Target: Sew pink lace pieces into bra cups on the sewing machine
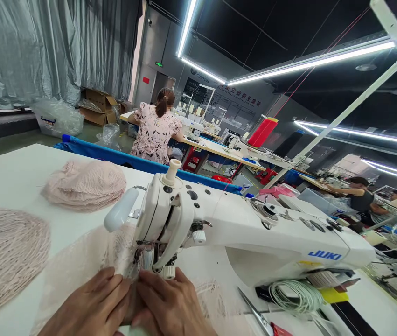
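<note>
My left hand (91, 305) and my right hand (170, 305) lie side by side on a piece of pale pink lace fabric (89, 254), just in front of the needle and presser foot (149, 261) of a white JUKI sewing machine (254, 228). The fingers of both hands are pressed together on the lace, pinching it where the hands meet. The lace runs under the presser foot and spreads left and right over the white table (16, 177).
Two heaps of pink lace pieces (84, 184) (2, 254) lie on the table to the left. Scissors (254, 315), a coil of white cord (296, 296) and a yellow pad sit right of the machine. A person in a floral top (156, 128) sits at a farther table; another person works at the right.
</note>
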A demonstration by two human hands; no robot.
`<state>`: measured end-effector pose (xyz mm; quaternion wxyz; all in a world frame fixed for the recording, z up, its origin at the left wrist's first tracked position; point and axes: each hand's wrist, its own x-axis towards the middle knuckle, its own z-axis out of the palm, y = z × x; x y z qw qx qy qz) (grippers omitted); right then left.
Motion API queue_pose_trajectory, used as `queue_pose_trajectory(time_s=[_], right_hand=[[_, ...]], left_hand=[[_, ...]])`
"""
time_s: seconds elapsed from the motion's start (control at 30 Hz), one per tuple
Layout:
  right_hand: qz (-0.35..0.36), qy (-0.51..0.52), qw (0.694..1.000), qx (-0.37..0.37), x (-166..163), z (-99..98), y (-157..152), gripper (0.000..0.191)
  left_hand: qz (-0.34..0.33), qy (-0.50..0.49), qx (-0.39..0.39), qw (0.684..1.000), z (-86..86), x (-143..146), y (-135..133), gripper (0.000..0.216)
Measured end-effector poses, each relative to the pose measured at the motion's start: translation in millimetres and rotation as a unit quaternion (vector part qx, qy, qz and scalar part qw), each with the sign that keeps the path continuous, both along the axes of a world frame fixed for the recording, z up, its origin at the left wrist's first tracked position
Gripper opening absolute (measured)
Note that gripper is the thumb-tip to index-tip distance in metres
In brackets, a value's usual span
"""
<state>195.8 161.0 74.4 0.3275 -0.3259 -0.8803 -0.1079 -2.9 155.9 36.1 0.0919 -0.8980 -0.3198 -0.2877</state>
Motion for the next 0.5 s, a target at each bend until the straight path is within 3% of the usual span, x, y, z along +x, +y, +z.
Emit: queue_pose_trajectory(time_s=[0.2, 0.4, 0.5], right_hand=[[-0.012, 0.007, 1.0, 0.015, -3.3, 0.8, 0.3, 0.053], [-0.02, 0.003, 1.0, 0.014, -2.1, -4.8, 0.2, 0.051], [-0.029, -0.017, 0.999, -0.017, 0.9, -8.5, 0.9, 0.049]], left_hand=[[0.009, -0.046, 0.049, 0.998, 5.5, -1.3, 5.5, 0.067], [0.042, -0.07, 0.036, 0.996, 15.4, 2.1, 11.8, 0.063], [0.047, -0.074, 0.035, 0.996, 6.4, -2.8, 14.8, 0.055]])
